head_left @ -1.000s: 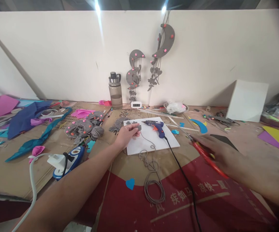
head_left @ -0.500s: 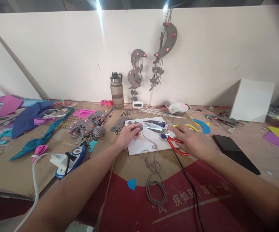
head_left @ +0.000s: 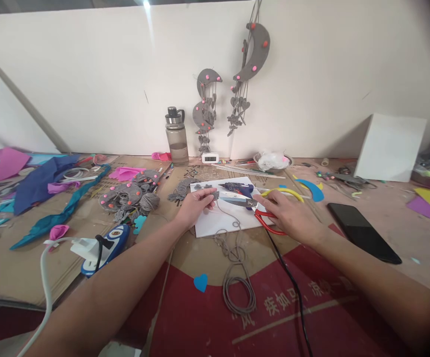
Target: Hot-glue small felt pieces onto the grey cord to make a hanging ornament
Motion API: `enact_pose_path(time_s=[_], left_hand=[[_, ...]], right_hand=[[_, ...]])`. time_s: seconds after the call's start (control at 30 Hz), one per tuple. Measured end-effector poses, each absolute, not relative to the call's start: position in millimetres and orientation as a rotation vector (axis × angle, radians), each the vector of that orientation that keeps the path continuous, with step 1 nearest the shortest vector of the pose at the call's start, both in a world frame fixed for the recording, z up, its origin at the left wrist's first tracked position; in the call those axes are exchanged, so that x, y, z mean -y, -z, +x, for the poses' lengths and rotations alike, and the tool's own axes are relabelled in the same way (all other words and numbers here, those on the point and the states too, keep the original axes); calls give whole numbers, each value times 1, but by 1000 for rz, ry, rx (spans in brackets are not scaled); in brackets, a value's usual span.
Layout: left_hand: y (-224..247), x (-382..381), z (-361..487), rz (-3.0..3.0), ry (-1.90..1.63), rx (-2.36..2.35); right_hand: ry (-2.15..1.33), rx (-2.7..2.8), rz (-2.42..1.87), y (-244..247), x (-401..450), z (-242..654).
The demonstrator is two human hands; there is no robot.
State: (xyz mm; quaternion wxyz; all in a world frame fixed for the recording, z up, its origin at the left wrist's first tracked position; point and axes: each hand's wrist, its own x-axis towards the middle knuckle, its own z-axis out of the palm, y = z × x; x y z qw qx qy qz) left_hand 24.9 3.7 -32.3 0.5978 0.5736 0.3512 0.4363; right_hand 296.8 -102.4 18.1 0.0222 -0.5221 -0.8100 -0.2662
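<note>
From the head view, we have our left hand pinching a small grey piece between thumb and fingers, above a white board on the surface. Our right hand has its grip closed around the red and yellow handles of the scissors. Their blades point at the grey piece, the tips next to it; we cannot tell whether they touch. A grey cord runs from near our left fingers down to a loose coil nearer us. Behind the scissors, we see a blue glue gun lying on the board. A blue heart lies left of the coil, and a black phone is near our right forearm.
</note>
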Motion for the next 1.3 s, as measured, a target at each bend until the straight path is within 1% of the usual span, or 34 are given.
enact_pose_path(time_s=[0.13, 0.4, 0.73, 1.03, 1.3], left_hand=[[31, -2, 25, 1334, -1001, -823], [29, 0, 24, 1371, -997, -834], [25, 1, 25, 1343, -1012, -844], [26, 1, 25, 1313, -998, -801], [27, -1, 25, 1279, -1005, -782]], right_hand=[[853, 2517, -1576, -20, 103, 295], [738, 2510, -1547, -17, 102, 292], [754, 2516, -1599, -15, 103, 291], [669, 2496, -1575, -12, 102, 288], [677, 2504, -1633, -14, 103, 284]])
